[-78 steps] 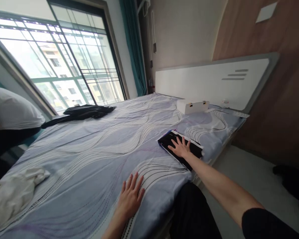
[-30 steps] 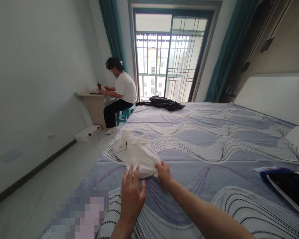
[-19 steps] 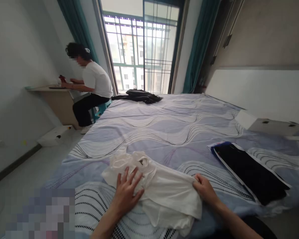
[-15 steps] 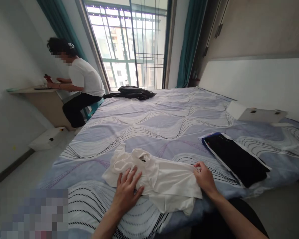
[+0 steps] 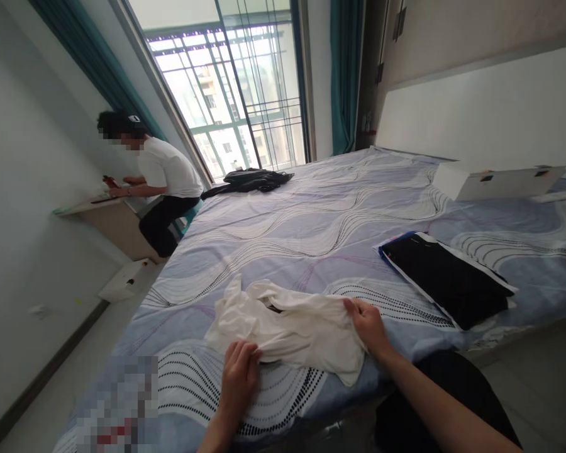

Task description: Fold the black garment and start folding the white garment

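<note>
A white shirt (image 5: pixel 302 327) lies crumpled and partly folded on the bed, its collar opening on the far side. My left hand (image 5: pixel 239 371) is at the shirt's near edge, fingers curled down and closed on the cloth; their tips are hidden. At the shirt's right end, my right hand (image 5: pixel 365 321) pinches the fabric between thumb and fingers. To the right of that hand lies a flat stack of folded clothes (image 5: pixel 448 277), black on top with white and blue edges showing.
The bed (image 5: pixel 273 233) has a patterned bluish sheet. A white box (image 5: pixel 500 179) rests near the headboard, and a dark heap of cloth (image 5: pixel 249 180) lies at the far edge. Another person (image 5: pixel 170 170) sits at a small desk (image 5: pixel 104 217) on the left.
My left hand has gone from lying spread on the shirt to curled at its near edge. The right hand has shifted slightly left, and the shirt's near part is gathered narrower. The view has tilted.
</note>
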The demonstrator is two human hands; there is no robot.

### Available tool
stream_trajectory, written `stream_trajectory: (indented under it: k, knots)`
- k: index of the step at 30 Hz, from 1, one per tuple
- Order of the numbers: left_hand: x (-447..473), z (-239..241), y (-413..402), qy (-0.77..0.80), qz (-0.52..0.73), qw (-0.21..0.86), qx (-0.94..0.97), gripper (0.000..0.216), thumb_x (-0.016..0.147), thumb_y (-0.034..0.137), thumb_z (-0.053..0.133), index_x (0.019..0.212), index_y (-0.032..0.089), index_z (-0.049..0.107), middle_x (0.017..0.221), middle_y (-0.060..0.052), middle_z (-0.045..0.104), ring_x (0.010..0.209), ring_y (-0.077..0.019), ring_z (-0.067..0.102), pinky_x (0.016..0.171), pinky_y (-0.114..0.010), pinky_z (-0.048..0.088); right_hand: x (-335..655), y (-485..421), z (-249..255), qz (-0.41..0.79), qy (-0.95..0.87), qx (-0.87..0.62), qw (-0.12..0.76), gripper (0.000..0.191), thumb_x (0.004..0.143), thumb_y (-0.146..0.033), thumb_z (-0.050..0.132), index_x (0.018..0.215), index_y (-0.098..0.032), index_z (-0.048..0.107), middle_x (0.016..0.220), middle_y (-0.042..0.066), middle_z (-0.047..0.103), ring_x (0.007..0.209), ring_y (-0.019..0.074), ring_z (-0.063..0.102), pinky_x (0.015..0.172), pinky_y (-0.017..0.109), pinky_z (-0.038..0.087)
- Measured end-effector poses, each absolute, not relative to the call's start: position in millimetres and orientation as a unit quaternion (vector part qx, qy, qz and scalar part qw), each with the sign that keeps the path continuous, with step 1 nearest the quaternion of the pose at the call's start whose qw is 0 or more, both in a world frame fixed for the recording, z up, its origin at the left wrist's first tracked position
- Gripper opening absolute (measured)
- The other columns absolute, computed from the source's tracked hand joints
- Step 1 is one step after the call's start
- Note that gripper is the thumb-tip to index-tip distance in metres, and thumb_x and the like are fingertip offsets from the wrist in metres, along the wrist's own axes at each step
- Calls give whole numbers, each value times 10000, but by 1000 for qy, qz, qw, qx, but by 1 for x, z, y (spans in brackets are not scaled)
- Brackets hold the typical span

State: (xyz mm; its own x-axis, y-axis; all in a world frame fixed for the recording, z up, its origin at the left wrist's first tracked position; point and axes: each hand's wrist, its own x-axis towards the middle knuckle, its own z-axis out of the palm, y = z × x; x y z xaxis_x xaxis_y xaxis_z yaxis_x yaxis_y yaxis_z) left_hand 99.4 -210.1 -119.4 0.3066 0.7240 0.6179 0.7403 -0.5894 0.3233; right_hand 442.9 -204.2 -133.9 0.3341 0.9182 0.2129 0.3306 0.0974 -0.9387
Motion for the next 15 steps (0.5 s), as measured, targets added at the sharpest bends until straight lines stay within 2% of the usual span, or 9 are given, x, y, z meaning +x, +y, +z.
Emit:
stream_trajectory:
  k: [3,6,9,11,12,14,15]
  knots:
    - [86,-100,-242,-406,-380,-21,-831,138,958,167,529,896,229,635,847,-32,673,879,-193,639,886,-345,548,498,-202,-133,207,-369,-688,589,627,888,-743,468,755,-168,679,639,28,616,627,184,514,621,294,398]
    - [71,-88,-275,-380,-316,-71,-866,144,938,152,549,848,226,634,788,-25,655,801,-177,629,815,-310,549,545,-202,-139,135,-329,-771,528,580,847,-700,466,716,-168,657,623,65,608,634,220,526,642,337,406]
    - [61,-87,-293,-377,-253,-104,-885,161,927,179,584,791,231,652,762,-26,649,812,-179,622,804,-301,553,553,-204,-137,42,-373,-795,477,501,814,-569,521,911,-119,718,829,149,678,767,279,588,750,401,454]
    - [60,-89,-292,-395,-255,-84,-879,145,926,189,589,852,243,702,882,-49,706,969,-210,641,909,-345,556,530,-209,-127,-38,-427,-758,492,482,831,-482,541,1085,-109,712,1005,178,677,885,293,599,847,429,466]
    - [61,-90,-289,-406,-259,-69,-874,162,927,187,580,931,253,729,988,-61,731,1079,-229,634,978,-378,543,512,-213,-121,-43,-471,-724,501,442,861,-446,536,1118,-129,706,1026,162,673,898,280,599,865,420,469]
    - [67,-92,-279,-419,-249,-51,-872,319,914,169,550,1155,276,729,1247,-76,711,1308,-265,551,1094,-447,492,472,-225,-109,52,-601,-634,483,337,922,-406,530,1105,-188,711,955,99,677,838,232,604,837,367,486]
    - [72,-92,-274,-421,-230,-54,-876,448,885,143,535,1282,286,686,1373,-78,657,1406,-282,477,1137,-483,457,452,-232,-104,131,-675,-574,444,306,929,-410,560,1106,-214,713,923,70,676,812,214,606,821,340,492]
